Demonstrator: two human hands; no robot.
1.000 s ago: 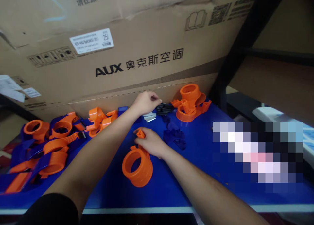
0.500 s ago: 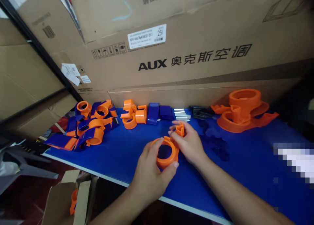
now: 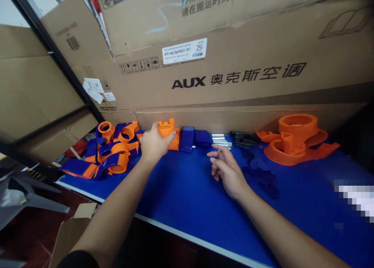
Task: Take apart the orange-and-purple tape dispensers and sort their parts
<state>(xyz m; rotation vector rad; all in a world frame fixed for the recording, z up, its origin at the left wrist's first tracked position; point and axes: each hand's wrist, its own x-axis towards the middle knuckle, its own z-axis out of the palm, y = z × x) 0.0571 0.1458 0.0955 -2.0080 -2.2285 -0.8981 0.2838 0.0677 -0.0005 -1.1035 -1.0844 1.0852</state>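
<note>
At the back of the table my left hand (image 3: 153, 143) is closed round an orange plastic tape dispenser body (image 3: 166, 130), by the small group of orange parts. Its fingers hide part of that group. My right hand (image 3: 228, 172) hovers over the blue tabletop (image 3: 181, 197), fingers apart and slightly curled, holding nothing. Just beyond its fingertips lie silver metal strips (image 3: 221, 140). Dark blue plates (image 3: 187, 139) stand between the orange parts and the strips.
Orange and blue tape dispensers (image 3: 118, 158) are heaped on the left. Larger orange dispenser bodies (image 3: 292, 139) are stacked at right. Black strips (image 3: 244, 138) and dark blue translucent pieces (image 3: 261, 180) lie nearby. A large cardboard box (image 3: 233, 100) walls the back; an open carton (image 3: 68, 231) stands below the edge.
The orange dispenser body held by both hands has gone to the group at the back left with my left hand. My right hand has let go and stays near the middle.
</note>
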